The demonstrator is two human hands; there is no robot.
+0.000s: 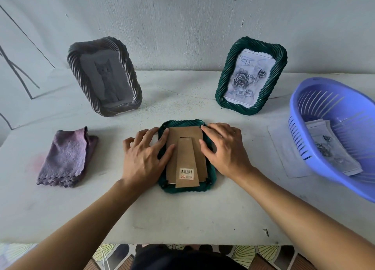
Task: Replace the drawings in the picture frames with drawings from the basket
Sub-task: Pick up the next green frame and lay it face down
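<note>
Green frame [187,158] lies face-down mid-tabletop [182,215], long axis away from the person, left hand [145,158] and right hand [224,151] flat, fingers straight, pressing its cardboard backing [185,134] from either side, basket [332,131] at far right.

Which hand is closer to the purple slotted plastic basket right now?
Right. The right hand rests on the right side of the face-down dark green woven picture frame, with the basket off to its right. The left hand rests on the frame's left side, farther away.
</note>
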